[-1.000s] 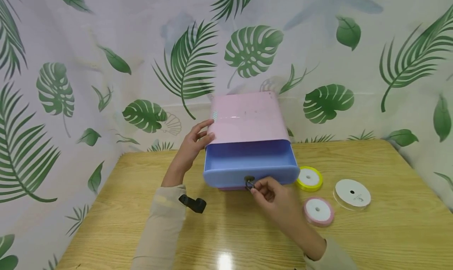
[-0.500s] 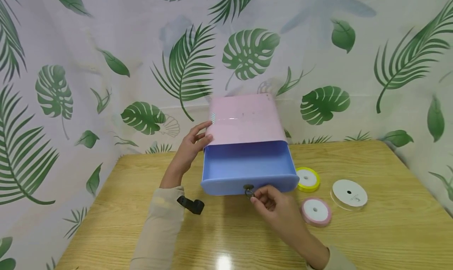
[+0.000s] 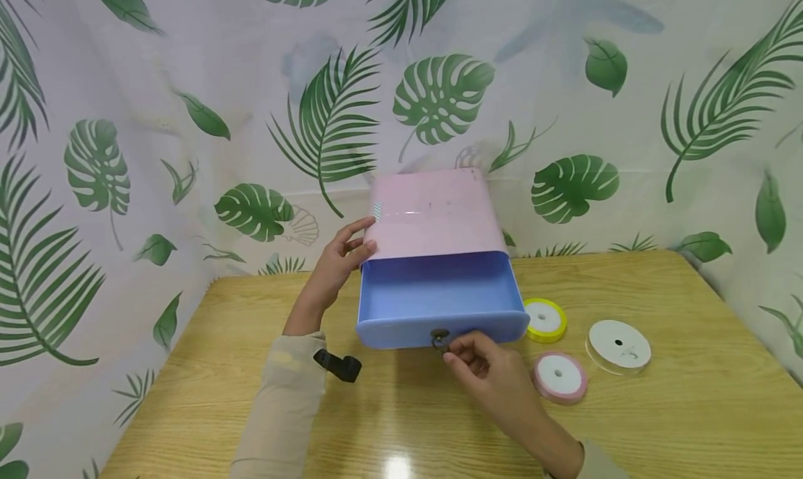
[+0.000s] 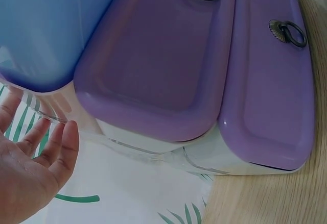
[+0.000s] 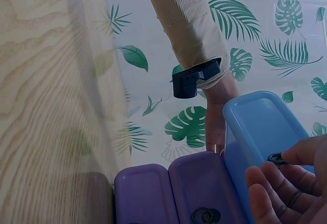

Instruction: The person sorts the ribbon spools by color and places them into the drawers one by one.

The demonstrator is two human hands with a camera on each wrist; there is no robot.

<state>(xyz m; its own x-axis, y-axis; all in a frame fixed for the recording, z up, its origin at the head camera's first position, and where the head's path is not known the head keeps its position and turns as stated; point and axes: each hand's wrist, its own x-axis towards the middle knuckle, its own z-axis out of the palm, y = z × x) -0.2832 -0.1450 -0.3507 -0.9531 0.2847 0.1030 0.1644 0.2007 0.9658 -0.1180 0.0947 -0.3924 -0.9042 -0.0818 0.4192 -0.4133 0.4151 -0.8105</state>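
A small drawer cabinet with a pink top (image 3: 433, 217) stands on the table. Its upper blue drawer (image 3: 389, 332) is pulled well out, and the part of its inside that shows holds nothing. My right hand (image 3: 505, 381) pinches the dark metal ring pull (image 3: 438, 342) on that drawer's front between thumb and fingers. At the cabinet's left side my left hand (image 3: 332, 270) rests with fingers spread and the thumb near the front edge. Below the blue one, two purple drawers, an upper (image 4: 153, 55) and a lower (image 4: 273, 96), are closed, each with a ring pull.
Right of the cabinet lie a yellow-rimmed ribbon spool (image 3: 544, 320), a pink ribbon spool (image 3: 560, 377) and a larger white spool (image 3: 619, 346). A leaf-print cloth (image 3: 564, 102) hangs behind the wooden table (image 3: 702, 367). A black wrist device (image 3: 339, 365) sits on the left sleeve.
The blue drawer has slid farther out toward the person, with the right hand on its ring pull, mostly in the earlier half second. The left hand has stayed at the cabinet's side.
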